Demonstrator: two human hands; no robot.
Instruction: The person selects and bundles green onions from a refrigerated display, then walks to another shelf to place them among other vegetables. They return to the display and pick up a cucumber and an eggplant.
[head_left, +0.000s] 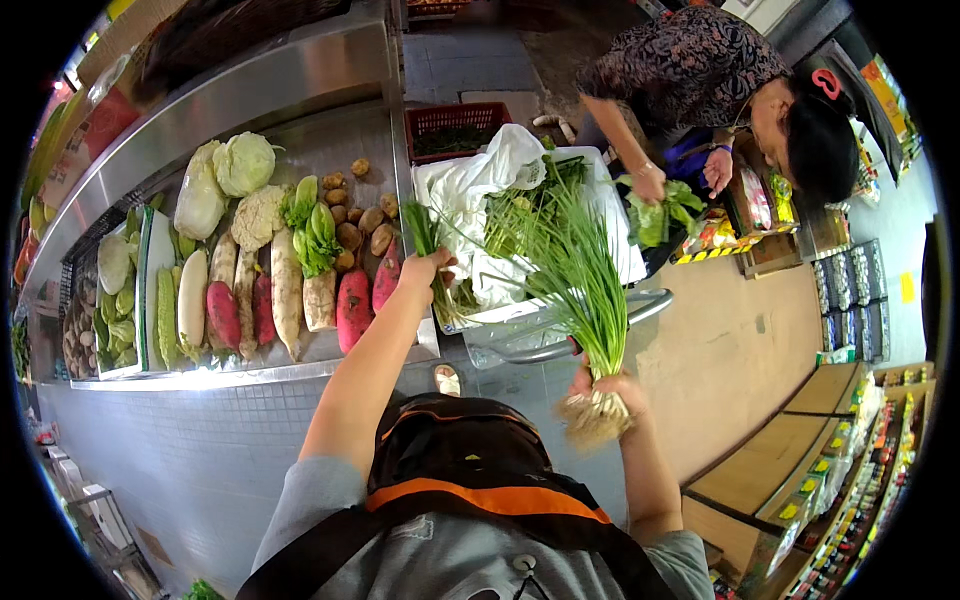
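My right hand (611, 391) grips a large bunch of spring onions (600, 315) near its roots, with the green tops pointing up and away over a white foam box (630, 255). My left hand (431, 271) is closed around a smaller bunch of thin green stalks (422, 229) at the box's near left side. Leafy greens (517, 221) and a white plastic bag (465, 195) lie in the box. Left of my left hand, a steel display counter (360, 139) holds potatoes (371, 219), a cauliflower (257, 217), cabbages (245, 163), white radishes (286, 292) and red radishes (354, 307).
A co-worker (682, 75) bends at the upper right, holding leafy greens (660, 214). A red plastic crate (457, 124) stands beyond the foam box. A metal cart handle (536, 352) curves below the box. Shelves with goods (847, 510) line the lower right.
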